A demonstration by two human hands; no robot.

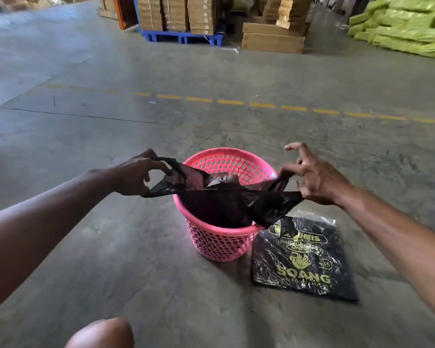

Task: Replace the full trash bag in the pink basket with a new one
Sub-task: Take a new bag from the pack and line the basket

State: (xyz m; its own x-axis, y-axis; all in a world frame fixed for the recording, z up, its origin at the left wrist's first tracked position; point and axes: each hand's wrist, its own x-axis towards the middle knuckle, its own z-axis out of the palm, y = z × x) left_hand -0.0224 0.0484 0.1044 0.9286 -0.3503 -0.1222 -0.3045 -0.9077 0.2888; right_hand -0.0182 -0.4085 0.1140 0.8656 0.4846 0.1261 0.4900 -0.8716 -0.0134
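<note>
A pink perforated basket (219, 243) stands on the concrete floor in front of me. A black trash bag (224, 204) hangs inside it, its top stretched wide above the rim. My left hand (136, 174) pinches the bag's left handle, just left of the basket. My right hand (314, 177) pinches the right handle with thumb and forefinger, the other fingers spread, just right of the rim. What lies inside the bag is hidden by the dark plastic.
A flat pack of black bags with gold print (304, 259) lies on the floor against the basket's right side. My knee (101, 334) shows at the bottom edge. Stacked cardboard boxes on a blue pallet (183, 36) and green sacks (407, 26) stand far behind a yellow dashed line (261, 104).
</note>
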